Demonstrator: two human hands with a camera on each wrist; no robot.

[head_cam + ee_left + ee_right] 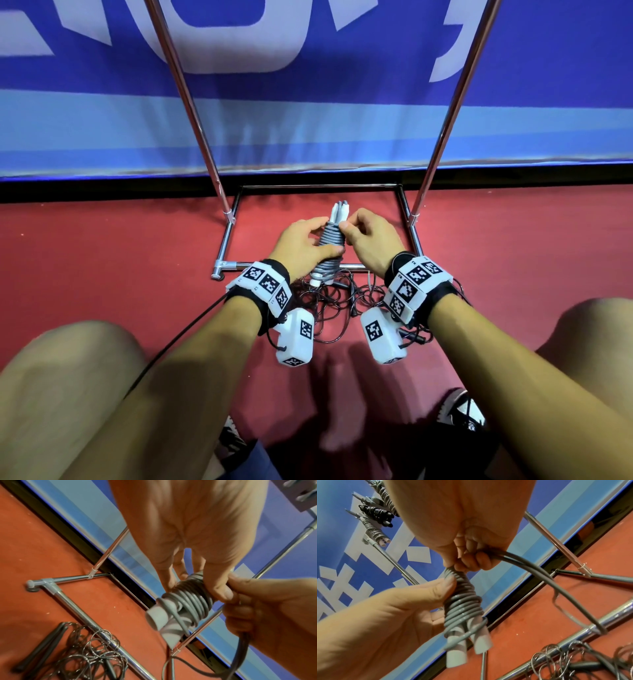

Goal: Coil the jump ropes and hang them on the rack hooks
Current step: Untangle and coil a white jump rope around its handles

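A grey jump rope [330,246] with white handles is wound tightly around its two handles [467,641]. My left hand [303,245] grips the wound bundle [188,599] from the left. My right hand [366,236] pinches the loose grey cord [539,572] at the top of the coil, and the cord trails down over the rack's base bar. High up in the right wrist view, three coiled ropes [375,513] hang on the rack hooks. A thin black jump rope [337,308] lies tangled on the floor below my wrists.
The chrome rack [191,113] stands ahead with two uprights and a rectangular base frame [318,186] on the red floor. A blue banner wall [308,102] is behind it. My knees and shoes frame the bottom of the head view.
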